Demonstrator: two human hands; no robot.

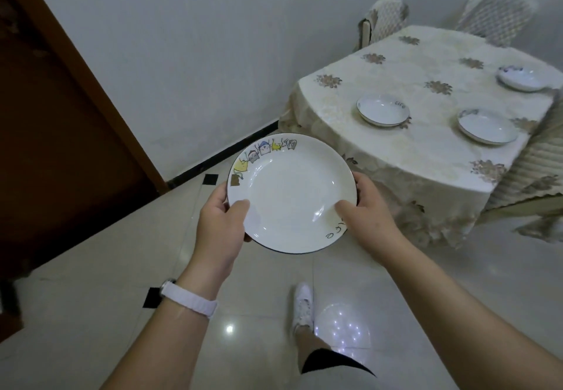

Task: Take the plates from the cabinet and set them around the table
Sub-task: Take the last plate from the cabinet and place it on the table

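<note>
I hold a white plate (291, 193) with small cartoon drawings on its rim, level above the floor. My left hand (221, 222) grips its left edge with the thumb on top. My right hand (367, 210) grips its right edge the same way. Ahead to the right stands the table (405, 158) under a cream flowered cloth. Three white plates lie on it: one near the left side (383, 110), one near the front right (487, 126), one at the far right (521, 78). The cabinet is not in view.
A dark brown wooden door (61, 134) fills the left. Two covered chairs (384, 21) (495, 16) stand behind the table against the wall, and a striped covered seat (536, 170) at its right. My foot in a white shoe (303, 304) steps on glossy tile floor.
</note>
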